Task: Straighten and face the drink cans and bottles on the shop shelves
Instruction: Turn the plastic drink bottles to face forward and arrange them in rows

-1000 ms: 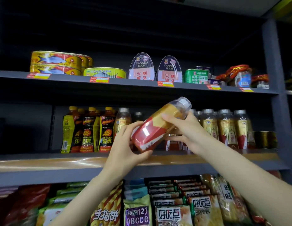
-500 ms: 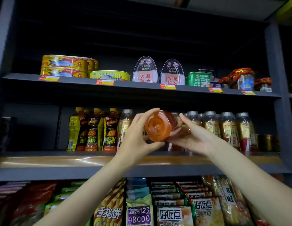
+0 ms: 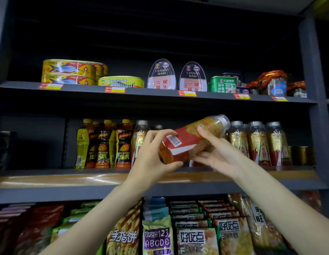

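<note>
Bottle held tilted before the dark middle shelf [image 3: 49, 181] of a shop rack.

Left hand [image 3: 152, 161] fingers curl closed around the base of the drink bottle [image 3: 189, 138]; right hand [image 3: 217, 155] grips its middle, fingers half open. Long axis slants, cap up-right, in front of standing bottles [image 3: 257, 142].
</note>
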`<state>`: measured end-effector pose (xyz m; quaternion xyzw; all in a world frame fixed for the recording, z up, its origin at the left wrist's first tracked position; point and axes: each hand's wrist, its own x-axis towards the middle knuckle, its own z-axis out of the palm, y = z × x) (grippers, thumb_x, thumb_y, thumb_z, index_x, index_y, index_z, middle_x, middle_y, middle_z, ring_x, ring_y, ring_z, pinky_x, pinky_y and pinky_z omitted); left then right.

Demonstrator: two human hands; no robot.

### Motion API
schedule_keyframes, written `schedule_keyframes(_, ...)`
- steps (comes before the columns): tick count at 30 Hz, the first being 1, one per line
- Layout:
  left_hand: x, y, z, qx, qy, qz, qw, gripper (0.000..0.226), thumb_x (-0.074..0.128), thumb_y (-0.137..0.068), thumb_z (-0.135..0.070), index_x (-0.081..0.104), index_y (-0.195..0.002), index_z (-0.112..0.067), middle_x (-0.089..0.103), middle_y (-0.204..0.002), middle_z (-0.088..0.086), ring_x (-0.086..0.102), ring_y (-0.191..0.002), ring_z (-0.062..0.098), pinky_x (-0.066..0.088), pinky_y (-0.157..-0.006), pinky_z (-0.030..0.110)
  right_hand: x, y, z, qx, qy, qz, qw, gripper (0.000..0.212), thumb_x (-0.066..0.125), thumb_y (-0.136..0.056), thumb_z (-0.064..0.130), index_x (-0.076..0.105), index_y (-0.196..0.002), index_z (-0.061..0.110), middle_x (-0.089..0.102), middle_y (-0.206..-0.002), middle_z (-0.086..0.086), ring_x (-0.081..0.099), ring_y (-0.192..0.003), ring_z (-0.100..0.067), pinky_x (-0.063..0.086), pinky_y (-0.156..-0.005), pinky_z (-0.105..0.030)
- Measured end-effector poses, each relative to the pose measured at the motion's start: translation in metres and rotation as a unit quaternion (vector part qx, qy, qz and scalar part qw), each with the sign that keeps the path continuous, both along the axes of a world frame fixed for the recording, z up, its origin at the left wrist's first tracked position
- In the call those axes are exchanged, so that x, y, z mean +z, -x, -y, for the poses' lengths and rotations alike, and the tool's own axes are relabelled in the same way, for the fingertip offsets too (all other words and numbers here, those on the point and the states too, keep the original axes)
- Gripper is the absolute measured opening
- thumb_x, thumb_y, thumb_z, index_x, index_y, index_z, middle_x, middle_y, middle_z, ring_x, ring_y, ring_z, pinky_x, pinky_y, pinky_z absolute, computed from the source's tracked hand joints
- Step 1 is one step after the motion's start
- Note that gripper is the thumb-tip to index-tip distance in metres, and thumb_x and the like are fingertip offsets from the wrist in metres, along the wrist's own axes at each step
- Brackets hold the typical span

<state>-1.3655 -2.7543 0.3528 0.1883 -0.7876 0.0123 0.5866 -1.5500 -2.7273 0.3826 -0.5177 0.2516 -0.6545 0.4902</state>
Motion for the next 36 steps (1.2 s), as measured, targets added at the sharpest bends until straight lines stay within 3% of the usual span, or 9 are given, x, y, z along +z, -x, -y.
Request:
schedule_keyframes(5,0.000,-0.011,0.010,0.013,-0.044,0.098,0.994,0.057,0.075,-0.075,-0.023,0.042,-0.119,-0.038,0.039,-0.124,-0.013,0.043,-0.119,0.004,0.048,-0.085,0.013,0.002,-0.003,0.003,-0.128,0.094,-0.054,0.986,0.079,0.079,-0.063,0.011,0.040,-0.129,0.028,0.060,-0.120,-0.005,0.062,-0.106,-0.022,0.055,-0.081,-0.042)
schedule_keyframes(9,0.004,-0.018,0.022,0.035,-0.099,0.055,0.993,0.049,0.070,-0.080,-0.023,0.049,-0.124,-0.030,0.047,-0.125,-0.008,0.050,-0.116,0.008,0.046,-0.094,0.025,0.001,-0.003,0.002,-0.298,0.223,-0.267,0.889,0.088,0.085,-0.063,0.013,0.033,-0.130,0.035,0.050,-0.120,0.017,0.050,-0.111,-0.003,0.045,-0.092,-0.027)
schedule_keyframes(13,0.008,-0.013,0.025,0.019,-0.117,0.057,0.991,0.054,0.071,-0.078,-0.029,0.045,-0.126,-0.034,0.049,-0.133,-0.005,0.049,-0.117,0.008,0.043,-0.095,0.026,0.001,-0.003,0.000,-0.310,0.256,-0.296,0.866,0.092,0.086,-0.064,0.017,0.030,-0.133,0.037,0.046,-0.114,0.027,0.048,-0.108,0.002,0.042,-0.086,-0.016)
schedule_keyframes(18,0.001,0.017,0.012,-0.002,-0.123,0.049,0.991,0.075,0.076,-0.072,-0.036,0.033,-0.134,-0.027,0.046,-0.122,-0.011,0.048,-0.110,0.004,0.046,-0.080,0.012,0.007,-0.020,0.003,-0.311,0.202,-0.193,0.908,0.085,0.086,-0.063,0.024,0.031,-0.128,0.034,0.051,-0.110,0.017,0.054,-0.106,-0.007,0.047,-0.094,-0.036)
schedule_keyframes(21,0.008,0.019,0.003,-0.041,-0.201,0.020,0.979,0.066,0.075,-0.073,-0.031,0.040,-0.129,-0.024,0.053,-0.107,-0.013,0.058,-0.095,0.006,0.055,-0.073,0.020,0.018,-0.021,0.002,-0.272,0.124,-0.216,0.930,0.081,0.080,-0.069,0.036,0.030,-0.131,0.030,0.056,-0.115,0.006,0.057,-0.106,-0.016,0.047,-0.095,-0.041)
schedule_keyframes(25,0.018,0.002,0.004,-0.237,-0.396,-0.006,0.887,0.051,0.068,-0.074,-0.028,0.053,-0.121,-0.015,0.070,-0.106,0.006,0.068,-0.098,0.021,0.056,-0.085,0.040,0.034,-0.001,-0.003,-0.059,0.059,-0.202,0.976,0.063,0.068,-0.079,0.031,0.039,-0.135,0.028,0.061,-0.120,-0.008,0.062,-0.106,-0.025,0.052,-0.088,-0.042)
schedule_keyframes(29,0.023,0.000,0.007,-0.297,-0.435,0.023,0.849,0.044,0.058,-0.080,-0.030,0.057,-0.119,-0.010,0.069,-0.109,0.013,0.066,-0.102,0.027,0.056,-0.084,0.041,0.028,0.002,0.008,-0.041,0.050,-0.168,0.984,0.072,0.073,-0.072,0.025,0.040,-0.136,0.030,0.064,-0.118,-0.009,0.065,-0.103,-0.025,0.057,-0.078,-0.042)
schedule_keyframes(32,0.028,-0.002,0.012,-0.258,-0.416,0.055,0.870,0.042,0.058,-0.083,-0.031,0.056,-0.123,-0.015,0.069,-0.109,0.010,0.066,-0.103,0.024,0.055,-0.087,0.039,0.023,0.005,0.018,-0.064,0.068,-0.114,0.989,0.080,0.077,-0.068,0.022,0.038,-0.138,0.030,0.062,-0.120,-0.009,0.066,-0.101,-0.025,0.058,-0.077,-0.042)
schedule_keyframes(36,0.040,-0.012,0.026,-0.005,-0.231,0.088,0.969,0.030,0.056,-0.092,-0.017,0.056,-0.122,-0.018,0.067,-0.111,0.002,0.064,-0.099,0.010,0.052,-0.085,0.021,0.016,0.007,0.024,-0.227,0.160,-0.199,0.940,0.095,0.082,-0.064,0.015,0.028,-0.139,0.039,0.056,-0.121,0.001,0.059,-0.103,-0.015,0.053,-0.083,-0.035)
